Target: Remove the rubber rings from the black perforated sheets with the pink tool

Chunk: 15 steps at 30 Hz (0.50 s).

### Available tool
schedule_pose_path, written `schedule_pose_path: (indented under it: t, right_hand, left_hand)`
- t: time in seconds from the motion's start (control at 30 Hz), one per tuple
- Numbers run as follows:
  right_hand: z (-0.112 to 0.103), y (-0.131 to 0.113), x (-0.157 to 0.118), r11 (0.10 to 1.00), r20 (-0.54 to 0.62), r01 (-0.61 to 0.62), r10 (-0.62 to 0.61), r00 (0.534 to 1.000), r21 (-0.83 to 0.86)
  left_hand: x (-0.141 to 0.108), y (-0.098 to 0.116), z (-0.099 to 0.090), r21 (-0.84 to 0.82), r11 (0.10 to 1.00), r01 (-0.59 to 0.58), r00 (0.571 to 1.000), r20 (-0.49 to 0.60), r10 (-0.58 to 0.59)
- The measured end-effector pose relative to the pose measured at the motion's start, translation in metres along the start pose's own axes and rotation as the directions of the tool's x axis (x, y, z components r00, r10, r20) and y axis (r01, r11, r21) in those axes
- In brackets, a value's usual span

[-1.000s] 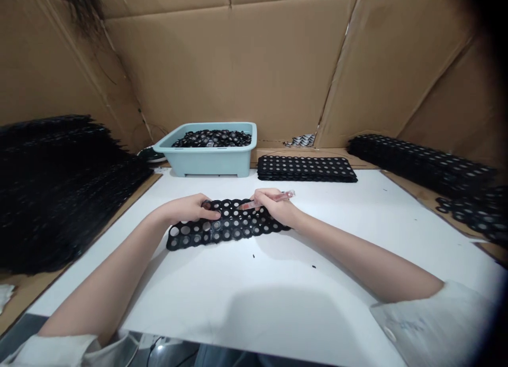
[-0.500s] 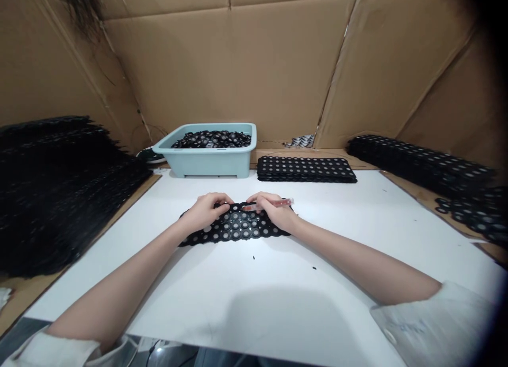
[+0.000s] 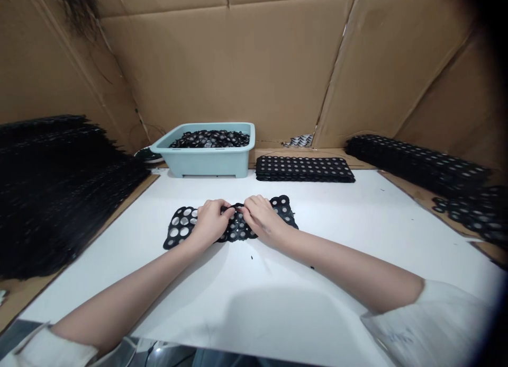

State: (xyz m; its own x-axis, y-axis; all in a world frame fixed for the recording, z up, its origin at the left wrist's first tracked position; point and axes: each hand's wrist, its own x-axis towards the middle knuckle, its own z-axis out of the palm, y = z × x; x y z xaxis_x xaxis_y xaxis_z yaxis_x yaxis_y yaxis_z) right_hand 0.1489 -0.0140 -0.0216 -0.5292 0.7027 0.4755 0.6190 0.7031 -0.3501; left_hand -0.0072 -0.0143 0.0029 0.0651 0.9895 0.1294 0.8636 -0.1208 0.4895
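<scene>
A black perforated sheet [image 3: 237, 230] with rows of round, ring-edged holes lies on the white table under both hands. My left hand [image 3: 211, 220] is closed at its far edge, thumb and fingertips pinching the sheet near the middle. Right beside it, my right hand [image 3: 262, 217] is also closed, its fingertips almost touching the left thumb at the same edge. Only a small tip shows at the right fingers; the slim reddish, clear pen-like tool seen there half a second ago is otherwise hidden by the hand. Both ends of the sheet stick out beyond the hands.
Behind stands a light blue tub [image 3: 206, 163] filled with small black ringed pieces. Right of it lies a stack of perforated sheets [image 3: 305, 169]. More sheets are piled at the right [image 3: 416, 163], and a tall black pile [image 3: 63, 197] rises at the left. Cardboard walls enclose the table.
Both hands have drawn together over the middle of the sheet, baring its left end. The right hand has turned, so the pen-like tool's shaft no longer shows.
</scene>
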Motion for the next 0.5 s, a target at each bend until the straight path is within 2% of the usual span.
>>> schedule_pose_path:
  t: [0.1, 0.2, 0.3, 0.37, 0.5]
  right_hand:
    - [0.002, 0.0, 0.003, 1.0, -0.008, 0.001, -0.001, 1.0, -0.008]
    - [0.003, 0.007, 0.007, 0.995, 0.006, -0.06, 0.059, 0.998, 0.074]
    - [-0.003, 0.019, 0.01, 0.949, 0.15, -0.201, 0.168, 0.974, 0.244]
    - [-0.008, 0.027, 0.011, 0.907, 0.237, -0.268, 0.196, 0.952, 0.326]
    - [-0.01, 0.036, 0.01, 0.887, 0.261, -0.278, 0.188, 0.947, 0.369]
  left_hand:
    - [-0.001, 0.0, -0.003, -0.007, 0.999, -0.032, 0.998, 0.058, 0.033]
    - [0.008, -0.01, -0.005, -0.005, 0.996, -0.085, 0.99, 0.114, 0.085]
    - [0.019, -0.024, -0.007, -0.021, 0.99, -0.137, 0.97, 0.202, 0.138]
    - [0.023, -0.03, -0.009, -0.043, 0.986, -0.159, 0.951, 0.26, 0.165]
    - [0.023, -0.032, -0.014, -0.056, 0.982, -0.181, 0.929, 0.318, 0.19]
